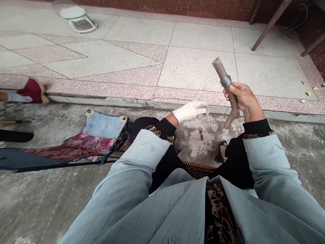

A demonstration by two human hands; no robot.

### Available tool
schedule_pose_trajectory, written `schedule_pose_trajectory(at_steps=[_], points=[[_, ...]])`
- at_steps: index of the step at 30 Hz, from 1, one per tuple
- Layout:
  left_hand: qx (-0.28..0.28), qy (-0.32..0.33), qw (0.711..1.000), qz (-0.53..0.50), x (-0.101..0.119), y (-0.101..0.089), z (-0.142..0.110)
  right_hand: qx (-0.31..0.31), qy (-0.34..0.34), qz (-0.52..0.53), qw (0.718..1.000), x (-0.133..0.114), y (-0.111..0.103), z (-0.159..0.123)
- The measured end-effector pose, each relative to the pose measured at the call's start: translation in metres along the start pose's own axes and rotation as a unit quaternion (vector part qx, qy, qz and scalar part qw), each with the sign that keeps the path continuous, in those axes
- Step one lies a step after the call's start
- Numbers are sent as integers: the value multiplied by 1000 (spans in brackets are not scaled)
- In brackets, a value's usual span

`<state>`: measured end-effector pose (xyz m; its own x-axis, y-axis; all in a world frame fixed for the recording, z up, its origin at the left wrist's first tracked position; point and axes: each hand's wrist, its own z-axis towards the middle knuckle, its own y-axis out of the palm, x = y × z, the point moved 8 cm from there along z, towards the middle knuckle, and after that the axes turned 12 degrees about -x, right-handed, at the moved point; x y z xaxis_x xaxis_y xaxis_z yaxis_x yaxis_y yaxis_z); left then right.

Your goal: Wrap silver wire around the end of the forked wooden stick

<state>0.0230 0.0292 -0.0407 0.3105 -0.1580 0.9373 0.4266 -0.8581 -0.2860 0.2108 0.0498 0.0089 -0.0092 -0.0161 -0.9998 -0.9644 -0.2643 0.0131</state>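
My bare right hand (244,98) grips a short forked wooden stick (220,68), which is raised and tilted with its cut end pointing up and away. Silvery wire (225,81) is wound in a tight band around the stick, just above my thumb. To the left of it, my left hand (191,111) wears a white knitted glove and is held above the ground by the step's edge. Its fingers are curled together, and a greyish blur at the fingertips hides what they hold, if anything. A gap separates the two hands.
A low tiled step (193,71) runs across in front of me. A cloth folding chair (93,135) stands at my left, with another person's red shoe (33,90) beyond it. A small wood piece (200,133) lies on the concrete. A white stool (82,22) stands at the back.
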Motion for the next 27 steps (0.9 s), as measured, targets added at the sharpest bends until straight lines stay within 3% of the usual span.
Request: schedule_pose_trajectory(at_steps=[3, 6, 9, 11, 13, 16, 19, 21, 24, 25, 27], points=[[-10, 13, 999, 38, 10, 4, -6, 28, 13, -51, 998, 6, 0, 8], [-38, 31, 996, 68, 21, 9, -13, 42, 49, -173, 983, 8, 2, 12], [-52, 47, 996, 59, 25, 10, -19, -2, 127, -383, 915, 10, 8, 14], [-45, 45, 996, 68, 23, 6, -21, -104, 196, -485, 846, 21, 19, 13], [-31, 32, 995, 93, 17, 1, -23, -256, 247, -496, 792, 39, 37, 4], [-6, 18, 993, 114, 9, -8, -26, -455, 229, -387, 769, 47, 73, -18], [25, 12, 995, 93, 3, -15, -28, -512, 178, -301, 785, 35, 88, -31], [60, 6, 996, 71, 0, -20, -29, -484, 141, -238, 830, 20, 84, -31], [72, 1, 997, 27, -2, -18, -25, -312, 67, -104, 942, -4, 52, -16], [56, 0, 998, 8, -2, -15, -23, -238, 48, -68, 968, -8, 38, -11], [12, -2, 1000, -14, -4, -6, -19, -111, 32, -21, 993, -5, 13, -4]])
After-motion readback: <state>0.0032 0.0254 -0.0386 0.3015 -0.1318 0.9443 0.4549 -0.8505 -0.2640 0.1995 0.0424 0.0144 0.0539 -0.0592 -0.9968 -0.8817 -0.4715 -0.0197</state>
